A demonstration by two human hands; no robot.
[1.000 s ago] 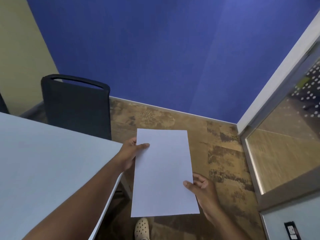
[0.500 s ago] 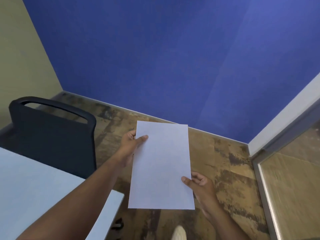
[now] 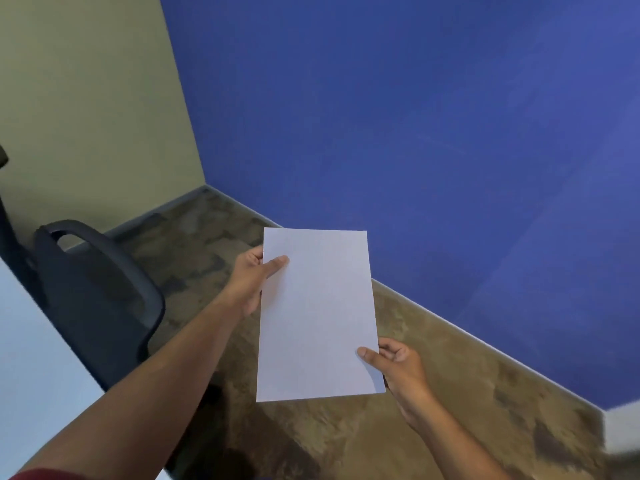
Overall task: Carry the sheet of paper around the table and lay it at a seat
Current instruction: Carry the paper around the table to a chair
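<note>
A blank white sheet of paper (image 3: 317,317) is held flat in the air over the floor, in the middle of the head view. My left hand (image 3: 251,280) pinches its upper left edge, thumb on top. My right hand (image 3: 398,368) pinches its lower right edge, thumb on top and fingers under the sheet. The pale table (image 3: 31,368) lies at the lower left, its edge under my left forearm. A dark office chair (image 3: 100,299) stands pushed against that table, left of the sheet.
A blue wall (image 3: 415,133) runs ahead and to the right, meeting a beige wall (image 3: 86,98) at a corner on the left. Brown patterned floor (image 3: 433,410) stretches between the chair and the blue wall. A white frame edge (image 3: 623,431) shows at the far right.
The view has swung left: the glass door slid out of sight, the beige wall and room corner came in. The chair and table shifted left. Both hands keep the same hold on the sheet.
</note>
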